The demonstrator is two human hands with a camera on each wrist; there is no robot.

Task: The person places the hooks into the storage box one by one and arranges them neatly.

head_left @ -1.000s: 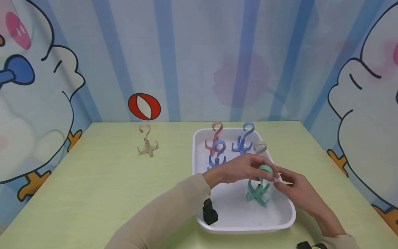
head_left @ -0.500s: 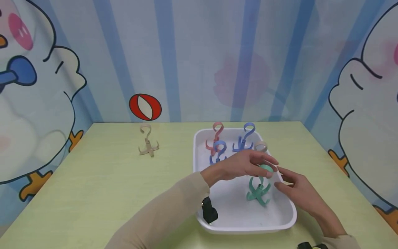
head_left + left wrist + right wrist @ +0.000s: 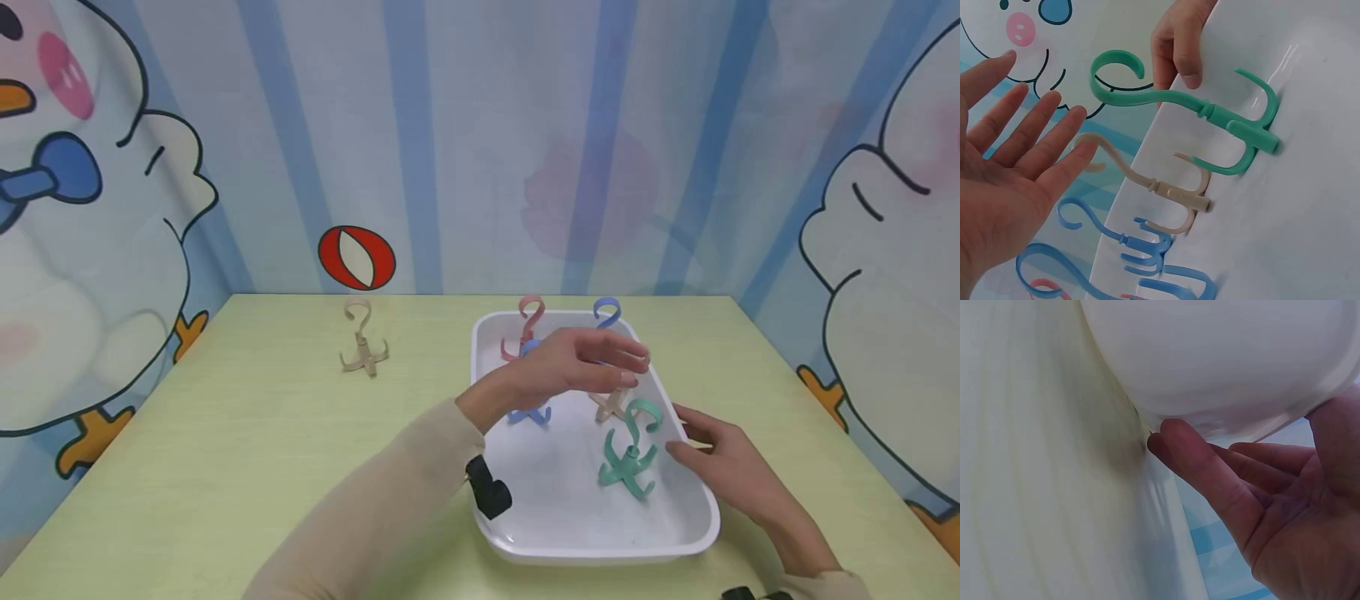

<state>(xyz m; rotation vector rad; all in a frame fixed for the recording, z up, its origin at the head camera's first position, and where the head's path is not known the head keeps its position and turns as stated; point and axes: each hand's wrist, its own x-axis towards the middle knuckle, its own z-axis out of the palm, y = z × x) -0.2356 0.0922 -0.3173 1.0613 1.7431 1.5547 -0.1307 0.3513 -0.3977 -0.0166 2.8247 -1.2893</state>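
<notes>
My left hand point(image 3: 577, 362) hovers over the white plastic tray point(image 3: 592, 521), fingers spread and holding nothing. Below its fingertips stands a green pronged hanging hook point(image 3: 624, 467), upright in the tray's right part. Just behind it is a beige hook point(image 3: 1179, 197), partly covered by the hand in the head view. A near blue hook point(image 3: 531, 414), a far blue hook point(image 3: 606, 302) and a red one point(image 3: 527, 329) stand farther back in the tray. My right hand point(image 3: 723, 462) holds the tray's right side, thumb at the rim and fingers against the outer wall.
Another beige hook point(image 3: 365, 354) stands on the pale green table point(image 3: 300, 450), left of the tray. A striped curtain point(image 3: 495, 167) rises behind the table's back edge, with cartoon-printed panels at both sides.
My left hand has let go of the green hook's curved top and moved up and back over the tray. The green hook stays upright; my right hand keeps its place at the rim.
</notes>
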